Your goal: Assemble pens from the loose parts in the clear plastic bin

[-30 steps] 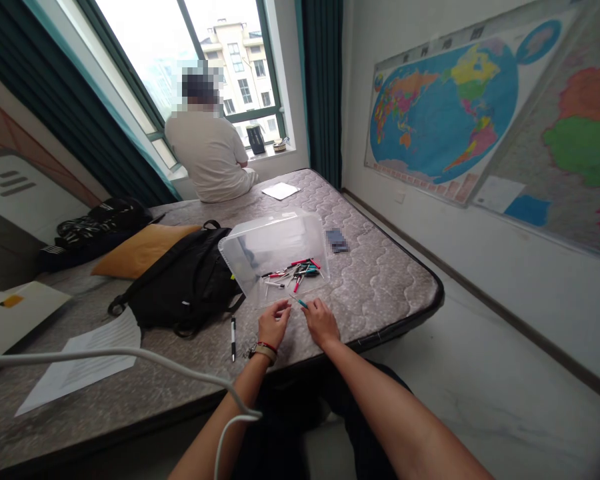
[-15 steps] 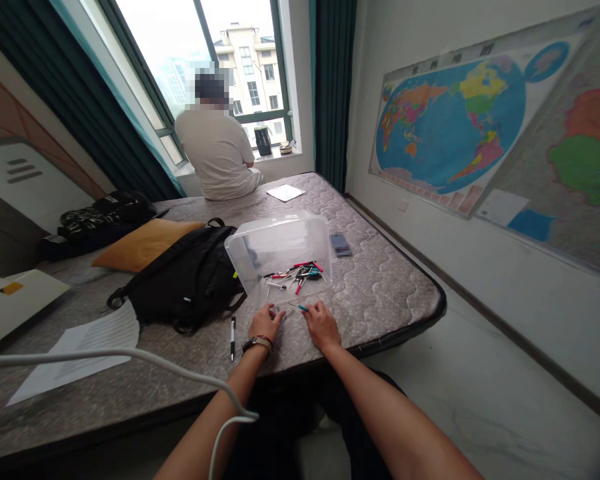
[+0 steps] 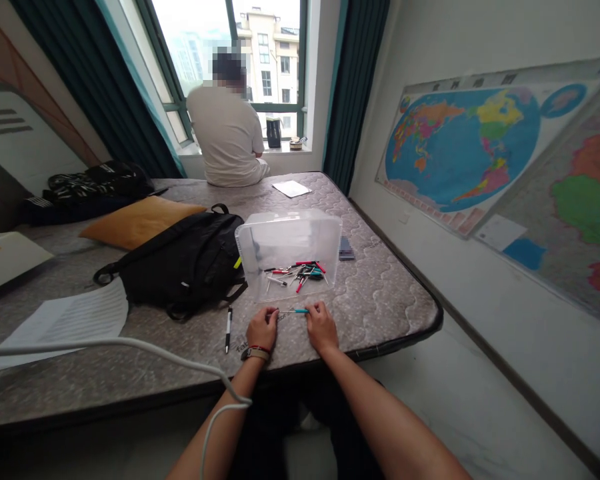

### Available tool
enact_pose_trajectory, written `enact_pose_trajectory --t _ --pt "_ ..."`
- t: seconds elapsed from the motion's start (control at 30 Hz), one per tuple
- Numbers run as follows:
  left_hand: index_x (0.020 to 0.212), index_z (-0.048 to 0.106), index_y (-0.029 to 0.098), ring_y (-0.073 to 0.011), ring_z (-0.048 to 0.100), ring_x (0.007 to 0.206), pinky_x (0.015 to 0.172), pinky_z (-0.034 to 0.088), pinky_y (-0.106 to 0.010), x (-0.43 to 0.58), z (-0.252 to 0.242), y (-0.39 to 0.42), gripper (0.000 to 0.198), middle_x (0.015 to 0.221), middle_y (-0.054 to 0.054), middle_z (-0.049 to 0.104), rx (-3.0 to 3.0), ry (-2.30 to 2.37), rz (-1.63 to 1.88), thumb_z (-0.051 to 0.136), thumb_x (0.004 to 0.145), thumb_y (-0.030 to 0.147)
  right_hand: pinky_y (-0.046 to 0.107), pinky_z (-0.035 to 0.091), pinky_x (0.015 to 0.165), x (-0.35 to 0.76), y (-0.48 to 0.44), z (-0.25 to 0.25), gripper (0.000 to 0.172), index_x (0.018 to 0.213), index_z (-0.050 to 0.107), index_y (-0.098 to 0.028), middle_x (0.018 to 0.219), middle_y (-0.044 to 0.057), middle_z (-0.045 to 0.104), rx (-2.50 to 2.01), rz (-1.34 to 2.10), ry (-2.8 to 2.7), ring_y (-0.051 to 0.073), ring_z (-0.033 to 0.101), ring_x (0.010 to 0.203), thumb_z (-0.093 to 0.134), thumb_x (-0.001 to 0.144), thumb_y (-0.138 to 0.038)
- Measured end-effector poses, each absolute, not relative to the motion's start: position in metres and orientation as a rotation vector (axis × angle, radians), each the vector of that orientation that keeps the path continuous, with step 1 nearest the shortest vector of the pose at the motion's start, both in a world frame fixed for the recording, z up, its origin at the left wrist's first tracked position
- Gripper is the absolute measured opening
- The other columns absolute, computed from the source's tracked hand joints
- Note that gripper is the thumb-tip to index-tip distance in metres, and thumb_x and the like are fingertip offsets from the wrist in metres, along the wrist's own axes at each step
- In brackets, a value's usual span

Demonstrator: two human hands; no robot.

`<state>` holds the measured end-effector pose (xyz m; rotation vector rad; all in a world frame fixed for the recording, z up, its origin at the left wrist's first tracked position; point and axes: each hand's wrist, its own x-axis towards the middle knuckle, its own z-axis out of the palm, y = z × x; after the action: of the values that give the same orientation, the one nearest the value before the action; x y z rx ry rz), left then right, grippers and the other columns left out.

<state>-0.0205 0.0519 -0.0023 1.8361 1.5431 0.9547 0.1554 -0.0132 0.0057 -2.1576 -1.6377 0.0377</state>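
Note:
A teal pen part (image 3: 301, 311) is pinched in the fingertips of my right hand (image 3: 323, 328), level above the mattress's near edge. Out of its left end runs a thin pale rod like a pen refill (image 3: 288, 311). The tip of that rod meets the closed thumb and finger of my left hand (image 3: 262, 329); fine detail there is too small to make out. Just beyond both hands, a clear plastic bin (image 3: 290, 235) lies on its side, its mouth towards me. Inside are several pens and thin refills (image 3: 305, 272), red, black, white and teal.
A white-and-black pen (image 3: 229, 330) lies left of my left hand on the mattress (image 3: 380, 293). Further left are a black backpack (image 3: 180, 267), printed paper (image 3: 80, 313) and an orange pillow (image 3: 140, 220). A pale cable (image 3: 180, 360) crosses my left forearm. A person (image 3: 227, 133) sits by the window.
My hands have levelled the teal piece, and its thin rod now shows straight between them. The camera view has shifted slightly. The bin and its pens have stayed put.

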Motion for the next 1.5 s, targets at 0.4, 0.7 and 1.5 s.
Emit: enact_pose_trajectory --t 0.4,0.7,1.5 --pt "0.085 0.071 0.024 -0.0147 0.060 0.063 0.067 0.046 -0.027 -0.033 -0.006 0.041 0.026 0.075 0.000 0.069 1.681 1.392 1.154 0.061 0.083 0.047 0.025 0.042 0.079 0.151 -0.012 0.007 0.025 0.113 0.066 -0.025 0.109 0.007 0.056 -2.194 -0.022 -1.635 0.018 0.057 0.093 0.048 0.096 -0.022" --pt "0.084 0.066 0.023 -0.0267 0.056 0.101 0.088 0.041 -0.039 -0.035 0.000 0.037 0.015 0.094 -0.007 0.069 1.977 1.610 1.059 0.057 0.088 0.034 0.027 0.042 0.077 0.150 -0.009 -0.001 0.024 0.109 0.065 -0.024 0.109 0.007 0.056 -2.207 -0.086 -1.596 0.018 0.057 0.090 0.047 0.094 -0.020" --pt "0.108 0.065 0.021 -0.0240 0.054 0.107 0.090 0.042 -0.038 0.015 0.015 0.053 0.025 0.110 -0.009 0.065 2.546 1.194 0.868 0.047 0.090 0.022 0.030 0.038 0.071 0.157 -0.012 -0.003 0.039 0.112 0.059 -0.020 0.103 0.010 0.061 -2.008 -0.022 -1.534 0.022 0.059 0.087 0.027 0.103 -0.040"
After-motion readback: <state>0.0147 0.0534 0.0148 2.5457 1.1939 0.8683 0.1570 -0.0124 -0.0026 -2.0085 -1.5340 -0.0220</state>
